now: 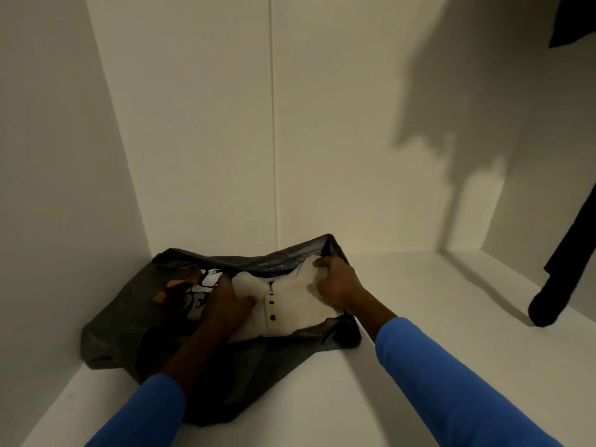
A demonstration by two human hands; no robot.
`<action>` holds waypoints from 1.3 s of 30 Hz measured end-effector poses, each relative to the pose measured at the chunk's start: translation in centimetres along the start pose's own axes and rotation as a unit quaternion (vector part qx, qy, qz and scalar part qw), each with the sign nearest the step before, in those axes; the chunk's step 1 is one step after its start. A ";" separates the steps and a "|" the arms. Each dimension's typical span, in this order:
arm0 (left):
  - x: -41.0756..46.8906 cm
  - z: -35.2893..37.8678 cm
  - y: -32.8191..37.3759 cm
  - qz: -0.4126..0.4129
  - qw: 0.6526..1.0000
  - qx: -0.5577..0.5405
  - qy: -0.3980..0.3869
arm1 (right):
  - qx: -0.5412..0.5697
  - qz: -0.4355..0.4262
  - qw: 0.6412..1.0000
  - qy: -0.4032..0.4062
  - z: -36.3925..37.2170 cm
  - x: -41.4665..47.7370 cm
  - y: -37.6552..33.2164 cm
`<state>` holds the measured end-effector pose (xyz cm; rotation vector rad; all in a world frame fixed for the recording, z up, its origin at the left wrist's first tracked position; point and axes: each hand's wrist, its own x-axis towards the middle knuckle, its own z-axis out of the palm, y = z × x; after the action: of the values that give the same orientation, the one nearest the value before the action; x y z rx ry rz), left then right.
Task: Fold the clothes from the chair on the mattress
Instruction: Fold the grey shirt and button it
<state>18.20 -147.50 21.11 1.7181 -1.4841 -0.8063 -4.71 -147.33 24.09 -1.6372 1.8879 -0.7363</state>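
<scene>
Shirt: a folded white shirt (290, 304) with a row of dark buttons (273, 317) is laid on a dark cloth, towards its right half.
Right hand: the right hand (335, 285) is curled round the shirt's far right edge, which is bunched in the grip.
Left hand: the left hand (225, 306) is held at the shirt's left edge, with the thumb pressed on top and the fingers closed on the fabric; it is partly lost in shadow.
Dark cloth: the dark cloth (129, 330) is spread crumpled in the left back corner; white lettering (206, 279) and orange patches (174, 283) are seen on it. Whether it is a bag or a garment cannot be told.
Surface: a white shelf (419, 301) is enclosed by white walls (193, 124).
Sleeves: blue sleeves (451, 382) are worn on both arms.
Far right: a black garment (561, 269) is hung, its end just touching the shelf.
</scene>
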 end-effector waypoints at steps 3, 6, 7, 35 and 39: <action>0.7 1.1 -0.8 0.128 0.963 0.229 0.061 | -0.065 -0.018 0.998 0.010 0.7 0.3 0.8; -0.2 1.8 -0.6 0.292 0.928 0.231 -0.034 | -0.113 -0.041 0.993 0.016 0.8 0.4 0.9; -0.3 1.9 -0.4 0.306 0.921 0.220 -0.095 | -0.127 -0.053 0.990 0.019 0.6 0.3 0.8; -4.2 -2.9 8.1 0.310 0.823 0.308 -0.363 | -0.377 -0.407 0.822 0.128 -4.5 -7.1 2.9; -8.4 -4.2 7.5 0.318 0.803 0.378 -0.333 | -0.246 -0.335 0.883 0.218 -6.2 -5.0 1.8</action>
<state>16.46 -139.28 29.72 1.2483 -2.9696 -0.4614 -9.71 -141.82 27.40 -2.7160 1.8894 -1.0140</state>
